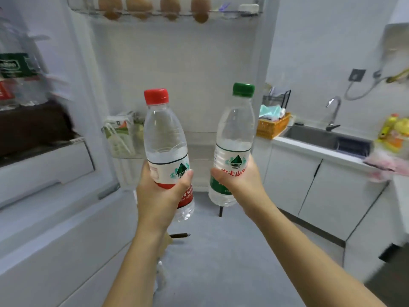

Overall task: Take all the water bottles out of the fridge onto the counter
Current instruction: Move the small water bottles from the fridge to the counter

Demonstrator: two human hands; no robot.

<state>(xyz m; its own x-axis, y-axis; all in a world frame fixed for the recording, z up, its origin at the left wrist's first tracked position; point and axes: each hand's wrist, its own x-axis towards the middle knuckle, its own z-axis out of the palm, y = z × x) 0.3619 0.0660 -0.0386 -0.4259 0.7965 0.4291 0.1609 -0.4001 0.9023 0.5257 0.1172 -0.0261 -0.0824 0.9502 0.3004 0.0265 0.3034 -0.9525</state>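
The person's left hand [162, 191] is wrapped around the label of a red-capped water bottle [164, 138], fingers behind and thumb in front, holding it upright in the air. The right hand [240, 185] grips a green-capped water bottle [235, 129] the same way, tilted slightly to the right. Both bottles are held in front of the open fridge door [177, 63], apart from each other. Eggs [139, 6] sit in the door's top rack and a carton [120, 131] in a lower door shelf. At the left edge, blurred bottles [13, 80] stand on a fridge shelf. To the right, the worktop [309, 149] carries an orange basket [272, 127] at its near-left corner, beside the sink [314, 135] and tap [333, 114].
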